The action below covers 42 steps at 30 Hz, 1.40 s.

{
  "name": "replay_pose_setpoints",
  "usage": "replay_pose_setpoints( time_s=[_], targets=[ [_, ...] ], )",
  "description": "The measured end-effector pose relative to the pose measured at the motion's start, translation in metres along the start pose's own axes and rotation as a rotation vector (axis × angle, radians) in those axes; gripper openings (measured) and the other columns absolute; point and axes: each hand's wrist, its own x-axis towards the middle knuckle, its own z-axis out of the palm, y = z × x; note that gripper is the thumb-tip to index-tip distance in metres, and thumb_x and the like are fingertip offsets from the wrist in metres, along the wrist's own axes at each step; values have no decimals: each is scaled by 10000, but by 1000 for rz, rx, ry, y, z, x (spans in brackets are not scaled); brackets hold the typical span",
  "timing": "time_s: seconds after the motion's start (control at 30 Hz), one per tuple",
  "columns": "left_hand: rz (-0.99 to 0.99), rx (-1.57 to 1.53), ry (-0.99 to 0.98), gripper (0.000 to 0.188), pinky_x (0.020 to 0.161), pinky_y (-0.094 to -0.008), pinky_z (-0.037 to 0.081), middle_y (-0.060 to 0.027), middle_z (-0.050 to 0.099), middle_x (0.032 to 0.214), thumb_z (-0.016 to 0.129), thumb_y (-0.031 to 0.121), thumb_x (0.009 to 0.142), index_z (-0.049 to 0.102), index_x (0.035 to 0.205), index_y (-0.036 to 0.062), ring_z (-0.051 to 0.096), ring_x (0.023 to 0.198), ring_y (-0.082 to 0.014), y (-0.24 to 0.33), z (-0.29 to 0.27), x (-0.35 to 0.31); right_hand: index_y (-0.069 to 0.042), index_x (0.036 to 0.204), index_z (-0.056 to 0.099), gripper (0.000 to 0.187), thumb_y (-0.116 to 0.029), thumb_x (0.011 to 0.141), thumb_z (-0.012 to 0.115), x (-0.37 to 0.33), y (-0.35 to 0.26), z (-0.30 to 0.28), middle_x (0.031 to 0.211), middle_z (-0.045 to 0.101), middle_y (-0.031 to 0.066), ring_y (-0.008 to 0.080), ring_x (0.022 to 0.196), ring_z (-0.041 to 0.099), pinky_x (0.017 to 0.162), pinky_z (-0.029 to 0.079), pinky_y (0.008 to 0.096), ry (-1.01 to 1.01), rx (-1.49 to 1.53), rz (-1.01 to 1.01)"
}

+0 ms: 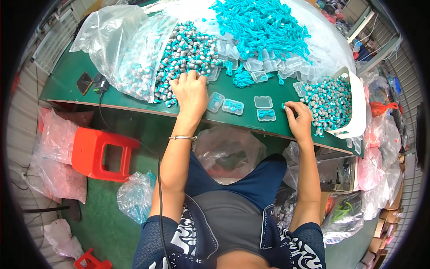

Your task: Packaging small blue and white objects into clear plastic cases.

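Note:
My left hand (190,92) rests at the near right edge of a heap of small grey-and-teal plugs (186,49), which look like earplugs. Its fingers are curled down, and whatever they hold is hidden. On the right, my right hand (299,117) pinches a small teal-tipped plug (283,106) between thumb and fingers, above the table. Between the hands lies an open clear plastic case (266,115) with a teal cord inside, its lid folded back. Left of it are two more small clear cases, one (233,106) with teal contents and another (216,102) beside my left hand.
A white bin (357,105) lies tipped beside my right hand, plugs spilling out. Teal cords (260,29) are heaped at the back, with several clear cases (293,65) before them. A large clear bag (130,58) covers the left. A red stool (96,152) stands below.

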Motion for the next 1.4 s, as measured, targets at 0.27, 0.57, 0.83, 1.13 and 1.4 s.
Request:
replay_pose_setpoints(
  time_s=[0.27,0.57,0.83,1.13,1.4],
  targets=[
    [-2,26,7,53,800,-439,354,-47,568,867,641,110,770,691,752,115,558,887,-246,1,12,2,-118,910,704,110,-115,805,738,-9,4,5,868,666,1,188,842,621,829,380,374,-19,-56,21],
    [51,58,-47,42,821,-440,348,-49,573,900,668,95,723,684,762,102,548,924,-250,-5,13,3,-117,915,697,116,-115,805,735,-10,3,5,870,669,3,192,839,619,832,377,377,-1,-51,7],
    [118,-206,-32,171,829,-428,342,-11,600,1004,738,112,737,677,895,139,547,1007,-239,2,-11,13,-115,919,704,104,-120,818,728,-14,1,2,904,678,10,200,867,620,861,380,382,12,3,50],
    [242,-593,-376,125,671,-470,511,-153,649,880,624,24,834,604,956,41,647,795,-376,68,-21,12,-110,915,706,134,-119,788,749,-13,4,2,889,673,18,220,897,618,875,383,385,-8,-53,-1],
    [238,-733,-433,125,694,-472,528,-149,658,916,624,-13,790,645,905,32,658,814,-379,99,-20,2,-94,924,695,134,-96,797,739,-13,-27,-6,919,694,31,227,917,629,838,408,369,-81,178,-48]
  ],
)
